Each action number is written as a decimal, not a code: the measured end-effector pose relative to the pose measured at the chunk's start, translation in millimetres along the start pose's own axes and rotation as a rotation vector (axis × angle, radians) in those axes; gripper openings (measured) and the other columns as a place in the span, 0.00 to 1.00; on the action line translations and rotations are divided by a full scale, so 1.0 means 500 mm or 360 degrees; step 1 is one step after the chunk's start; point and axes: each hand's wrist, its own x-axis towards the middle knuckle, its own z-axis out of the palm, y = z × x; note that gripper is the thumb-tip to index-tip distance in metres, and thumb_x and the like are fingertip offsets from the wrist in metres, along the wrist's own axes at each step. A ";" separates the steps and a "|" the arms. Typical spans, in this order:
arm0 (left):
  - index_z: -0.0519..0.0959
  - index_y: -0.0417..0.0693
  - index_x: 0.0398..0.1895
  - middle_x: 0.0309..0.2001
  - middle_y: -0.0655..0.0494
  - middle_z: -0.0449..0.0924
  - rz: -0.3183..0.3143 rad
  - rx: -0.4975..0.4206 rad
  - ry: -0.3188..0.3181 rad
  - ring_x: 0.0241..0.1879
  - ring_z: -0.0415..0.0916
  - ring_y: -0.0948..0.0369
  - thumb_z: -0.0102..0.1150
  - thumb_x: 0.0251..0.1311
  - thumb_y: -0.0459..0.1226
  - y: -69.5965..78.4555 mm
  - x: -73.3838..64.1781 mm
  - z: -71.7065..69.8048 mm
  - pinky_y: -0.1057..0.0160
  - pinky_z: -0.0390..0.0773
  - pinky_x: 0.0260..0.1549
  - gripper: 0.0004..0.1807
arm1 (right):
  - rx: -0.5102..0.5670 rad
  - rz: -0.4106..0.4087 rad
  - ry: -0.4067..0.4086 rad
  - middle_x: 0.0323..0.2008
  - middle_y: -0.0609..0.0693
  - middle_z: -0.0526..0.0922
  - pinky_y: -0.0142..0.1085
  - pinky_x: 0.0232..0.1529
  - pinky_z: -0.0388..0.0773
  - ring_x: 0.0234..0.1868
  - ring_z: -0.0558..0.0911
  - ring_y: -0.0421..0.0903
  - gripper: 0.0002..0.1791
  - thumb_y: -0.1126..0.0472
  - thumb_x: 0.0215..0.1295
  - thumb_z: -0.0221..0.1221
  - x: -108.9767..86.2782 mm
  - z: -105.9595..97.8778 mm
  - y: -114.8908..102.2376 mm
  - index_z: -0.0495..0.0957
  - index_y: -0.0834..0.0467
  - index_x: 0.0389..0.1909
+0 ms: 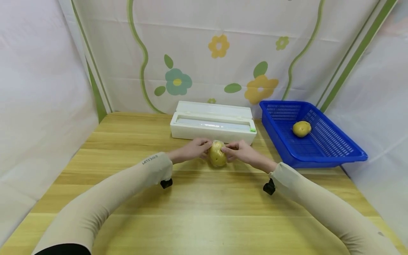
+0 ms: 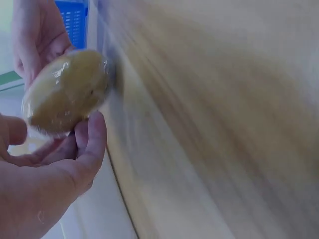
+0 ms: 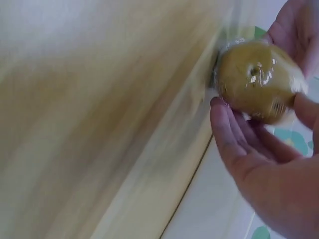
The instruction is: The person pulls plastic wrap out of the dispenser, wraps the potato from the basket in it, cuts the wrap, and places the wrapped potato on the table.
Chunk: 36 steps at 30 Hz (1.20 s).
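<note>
A yellow potato (image 1: 218, 154), covered in shiny clear plastic film, is held between both hands just in front of the white box. At its left side, the left hand (image 1: 192, 149) grips it, with curled fingers against its underside in the left wrist view. From the other side the right hand (image 1: 244, 153) pinches the potato (image 3: 256, 82), its thumb on the skin and its fingers bent beneath. Film wrinkles show at the potato's ends in both wrist views.
Behind the hands stands a long white cling film box (image 1: 213, 131) with its lid raised. To the right, a blue plastic basket (image 1: 318, 157) holds another potato (image 1: 301, 129). A floral curtain (image 1: 197, 46) hangs behind the wooden table (image 1: 204, 219).
</note>
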 end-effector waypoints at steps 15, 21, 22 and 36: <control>0.70 0.38 0.65 0.57 0.48 0.75 0.0102 0.0573 0.0070 0.48 0.78 0.58 0.60 0.65 0.54 -0.016 -0.021 0.039 0.61 0.79 0.44 0.35 | -0.0459 -0.0021 0.0163 0.37 0.57 0.85 0.43 0.34 0.82 0.35 0.84 0.54 0.19 0.49 0.68 0.62 -0.025 0.024 -0.013 0.84 0.63 0.44; 0.68 0.43 0.67 0.58 0.54 0.72 0.0277 0.0844 -0.0036 0.51 0.74 0.58 0.79 0.44 0.53 -0.018 -0.034 0.042 0.61 0.76 0.48 0.48 | -0.0632 -0.0373 -0.0022 0.55 0.51 0.79 0.44 0.49 0.79 0.54 0.78 0.51 0.38 0.52 0.49 0.77 -0.037 0.021 -0.011 0.76 0.61 0.60; 0.68 0.43 0.67 0.58 0.54 0.72 0.0291 0.0859 -0.0029 0.52 0.73 0.58 0.80 0.42 0.52 -0.018 -0.034 0.042 0.61 0.75 0.49 0.49 | -0.0695 -0.0408 -0.0037 0.55 0.51 0.79 0.44 0.49 0.79 0.55 0.77 0.51 0.41 0.51 0.46 0.78 -0.038 0.022 -0.011 0.75 0.61 0.61; 0.77 0.49 0.61 0.49 0.63 0.81 0.0336 0.0881 -0.0027 0.50 0.77 0.63 0.81 0.39 0.50 -0.024 -0.023 0.039 0.62 0.73 0.52 0.42 | -0.0826 -0.0486 0.0012 0.51 0.51 0.82 0.42 0.48 0.80 0.49 0.81 0.47 0.40 0.55 0.38 0.81 -0.027 0.032 -0.012 0.80 0.62 0.56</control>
